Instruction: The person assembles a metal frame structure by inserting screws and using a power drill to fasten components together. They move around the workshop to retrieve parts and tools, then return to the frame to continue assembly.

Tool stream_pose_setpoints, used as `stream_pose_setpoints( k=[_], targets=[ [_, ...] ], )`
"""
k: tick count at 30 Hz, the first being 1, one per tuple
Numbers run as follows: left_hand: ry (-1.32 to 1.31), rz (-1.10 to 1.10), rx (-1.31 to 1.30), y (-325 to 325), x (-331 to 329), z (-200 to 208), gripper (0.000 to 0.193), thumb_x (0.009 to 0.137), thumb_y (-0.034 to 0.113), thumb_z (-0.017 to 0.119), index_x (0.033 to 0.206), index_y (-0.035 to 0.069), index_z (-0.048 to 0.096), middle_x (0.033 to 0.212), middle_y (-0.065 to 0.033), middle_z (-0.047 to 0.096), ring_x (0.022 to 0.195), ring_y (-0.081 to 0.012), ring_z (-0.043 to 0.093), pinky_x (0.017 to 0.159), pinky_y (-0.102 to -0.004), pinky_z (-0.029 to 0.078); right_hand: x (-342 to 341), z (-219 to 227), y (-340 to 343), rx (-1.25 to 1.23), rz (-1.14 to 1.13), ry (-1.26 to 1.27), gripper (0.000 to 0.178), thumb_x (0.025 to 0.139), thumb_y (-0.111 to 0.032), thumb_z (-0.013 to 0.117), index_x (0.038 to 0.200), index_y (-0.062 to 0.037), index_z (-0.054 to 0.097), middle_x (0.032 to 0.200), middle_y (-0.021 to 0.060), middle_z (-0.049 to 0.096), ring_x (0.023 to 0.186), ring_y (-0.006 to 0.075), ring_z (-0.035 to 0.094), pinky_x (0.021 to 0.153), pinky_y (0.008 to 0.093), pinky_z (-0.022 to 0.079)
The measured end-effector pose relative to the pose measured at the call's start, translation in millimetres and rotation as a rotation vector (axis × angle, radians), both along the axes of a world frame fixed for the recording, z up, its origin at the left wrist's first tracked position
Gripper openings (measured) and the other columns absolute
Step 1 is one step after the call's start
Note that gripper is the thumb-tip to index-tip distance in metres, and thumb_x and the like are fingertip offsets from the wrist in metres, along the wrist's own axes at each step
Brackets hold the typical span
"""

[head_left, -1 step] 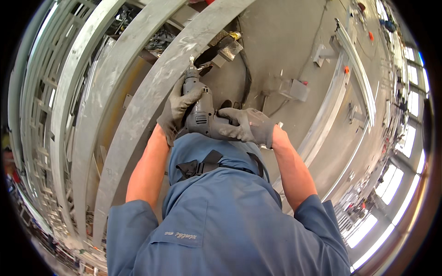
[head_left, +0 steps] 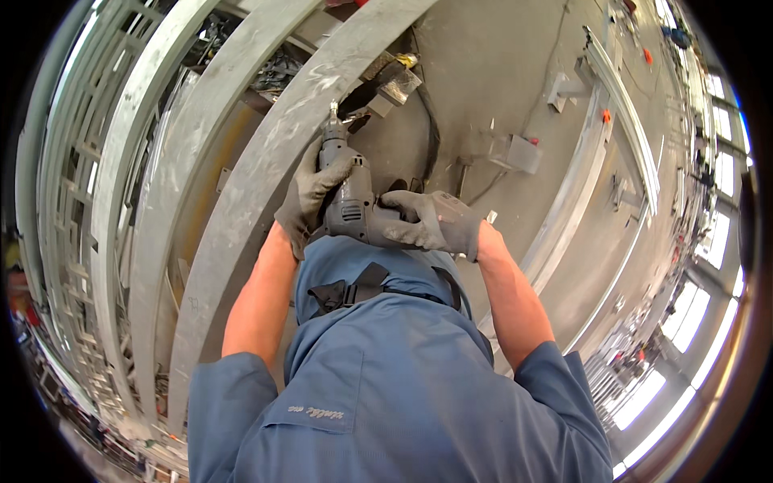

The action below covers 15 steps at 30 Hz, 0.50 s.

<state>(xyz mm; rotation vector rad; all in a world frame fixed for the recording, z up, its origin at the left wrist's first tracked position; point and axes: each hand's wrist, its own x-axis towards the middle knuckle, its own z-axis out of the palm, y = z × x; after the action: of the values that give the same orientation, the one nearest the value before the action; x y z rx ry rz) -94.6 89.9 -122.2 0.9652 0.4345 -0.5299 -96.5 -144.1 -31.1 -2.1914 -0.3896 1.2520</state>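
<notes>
A dark grey power drill (head_left: 351, 193) lies across the front of my body, its metal chuck (head_left: 332, 117) pointing away from me. My gloved left hand (head_left: 304, 197) wraps the drill's front housing from the left side. My gloved right hand (head_left: 439, 224) is closed around its handle on the right. In the picture the chuck overlaps the right edge of a long grey metal beam (head_left: 259, 165). I cannot tell whether the tip touches it.
More long metal beams (head_left: 189, 121) run side by side at the left. Small metal blocks (head_left: 398, 84) and a black cable (head_left: 431, 133) lie beyond the drill. On the grey floor at right are a box-shaped metal piece (head_left: 515, 153) and a long metal profile (head_left: 573, 193).
The view has shifted very slightly. Both hands keep the same hold on the drill.
</notes>
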Motion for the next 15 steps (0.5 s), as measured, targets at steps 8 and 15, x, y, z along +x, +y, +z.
stream_pose_setpoints(
  k=[8,15],
  targets=[
    [-0.001,-0.047,0.071,-62,-28,7,0.056,0.086,0.019,0.078,0.131,0.001,0.049,0.105,-0.011,0.064,0.087,-0.023,0.068,0.074,-0.0399,0.06,-80,-5,-110,0.314,-0.455,0.097,0.065,0.09,-0.045,0.068,0.136,-0.0024,0.055,0.11,0.0213,0.071,0.096,0.0333,0.071,0.087,0.0402,0.053],
    [-0.038,-0.228,0.028,-152,-50,35,0.049,0.089,0.029,0.076,0.12,-0.001,0.053,0.1,-0.0147,0.067,0.083,-0.0271,0.071,0.071,-0.0408,0.062,-160,6,-186,0.251,-0.515,-0.031,0.076,0.088,-0.054,0.065,0.141,-0.0016,0.049,0.127,0.023,0.064,0.119,0.039,0.06,0.1,0.0444,0.047]
  ],
)
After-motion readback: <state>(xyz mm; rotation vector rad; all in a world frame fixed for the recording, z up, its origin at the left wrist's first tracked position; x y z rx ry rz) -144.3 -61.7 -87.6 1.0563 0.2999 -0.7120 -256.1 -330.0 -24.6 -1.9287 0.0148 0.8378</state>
